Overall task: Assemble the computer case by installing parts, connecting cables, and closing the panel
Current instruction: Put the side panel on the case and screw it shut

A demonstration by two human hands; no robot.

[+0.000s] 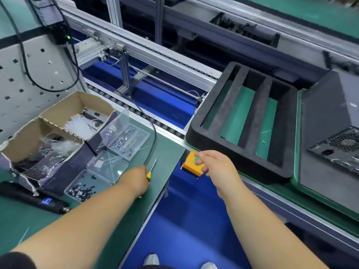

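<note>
While the left hand [138, 178] lies on the green counter [171, 150], its fingers are curled round a small screwdriver [152, 170] with a yellow-and-black handle, the thin shaft pointing away from the person.

Right hand [212, 166]: reached over the yellow button box [191, 165] mounted at the counter's edge; the thumb rests on its green button [197, 159], and the remaining fingers curl over the box's right side (whether they close fully on it cannot be told).

Computer case [330, 121]: dark grey, lying on a green-edged pallet [296, 133] at the right of the view, on the conveyor line; its vented rear end faces the person. It is well apart from both hands.

Foam tray [240, 121]: black, with 3 long open slots showing green beneath; it sits just left of the case and just beyond the button box.

Clear plastic boxes: 2, lids open, near the left hand. The farther one [126, 140] holds silver screws in compartments; the nearer one [91, 183] holds dark screws.

Cardboard box [56, 129]: torn, 2 compartments, holding white ties and clear bags (contents blurred).

Black cable [153, 133]: arcs down from the left rear toward the left hand.

Electric screwdriver [38, 199]: black, lying flat at the counter's left edge, a blue display lit.

Roller conveyor [147, 55]: aluminium frame, running diagonally behind the counter.
</note>
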